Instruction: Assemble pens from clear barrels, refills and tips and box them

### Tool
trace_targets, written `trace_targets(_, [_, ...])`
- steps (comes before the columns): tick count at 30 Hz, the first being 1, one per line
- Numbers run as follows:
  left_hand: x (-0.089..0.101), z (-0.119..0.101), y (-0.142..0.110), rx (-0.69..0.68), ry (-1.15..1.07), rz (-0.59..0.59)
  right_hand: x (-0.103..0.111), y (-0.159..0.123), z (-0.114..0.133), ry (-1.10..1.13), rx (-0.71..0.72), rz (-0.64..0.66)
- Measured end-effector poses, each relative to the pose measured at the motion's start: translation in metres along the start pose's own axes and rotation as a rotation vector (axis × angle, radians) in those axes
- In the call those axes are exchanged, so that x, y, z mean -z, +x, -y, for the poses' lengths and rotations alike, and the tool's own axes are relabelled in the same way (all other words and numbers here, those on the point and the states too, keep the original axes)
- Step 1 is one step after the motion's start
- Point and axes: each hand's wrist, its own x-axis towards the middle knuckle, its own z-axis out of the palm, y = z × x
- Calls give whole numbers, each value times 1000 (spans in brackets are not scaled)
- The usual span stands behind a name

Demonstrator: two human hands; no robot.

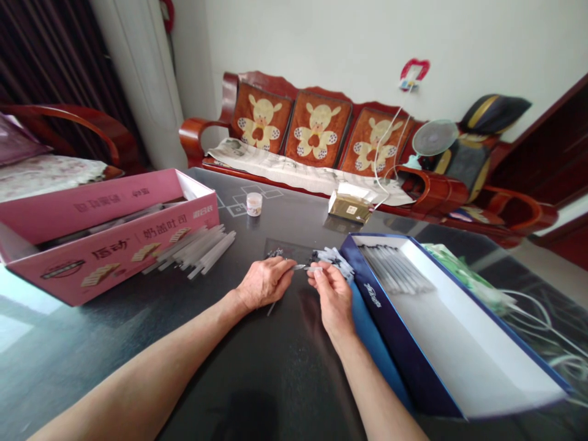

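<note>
My left hand [266, 283] is closed in a pinch on a thin, pen-refill-like rod [272, 309], whose lower end sticks out beneath the fingers. My right hand [331, 297] pinches a small whitish translucent piece [313, 268] between thumb and fingers. The two pieces point at each other between the hands; whether they touch I cannot tell. Behind the left hand lie small dark pieces [275, 252]. Beyond the right hand is a pile of small whitish pieces [337, 260]. To the left, a bundle of translucent tubes [212, 252] rests against the pink box [110, 257].
A blue box [478, 361] at right holds a row of dark-tipped tubes [395, 269]. Farther back stand a small cup [254, 204] and a tissue pack [350, 206]. A green packet [463, 275] and white cables [542, 315] lie beyond the blue box on the dark table [257, 380].
</note>
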Motion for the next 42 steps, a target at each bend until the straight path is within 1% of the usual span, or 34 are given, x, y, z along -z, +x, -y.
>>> trace_targets(2, [1,-1,0,-4,-6,19,-1,1,0,59,-24,-19])
trace_targets(5, [1,-2,-1,-15,-4,49,-2,-1,1,73,-27,-18])
trace_targets(10, [-1,-1,-2,-10,-27,97,-4,-3,4,-2,-17,36])
trace_targets(16, [2,-1,0,-33,-85,100,-2,-3,5,-75,-24,97])
trace_targets(21, [6,-3,2,-64,-30,167,3,-5,9,-165,-49,123])
trace_targets(26, [9,-7,2,-108,91,212,6,-6,12,-235,-76,138])
trace_targets(29, [9,-10,2,-131,121,199,7,-5,11,-205,-100,143])
trace_targets(33, [9,-10,3,-133,92,187,6,-4,7,-157,-126,143])
trace_targets(35, [10,-7,4,-127,77,209,6,-4,7,-188,-94,151])
trace_targets(37, [10,-3,4,-121,74,212,6,-4,8,-285,-5,194])
trace_targets(40, [9,3,3,-136,114,169,8,-4,11,-520,238,275])
trace_targets(42, [8,4,3,-162,153,137,8,-4,14,-678,390,305])
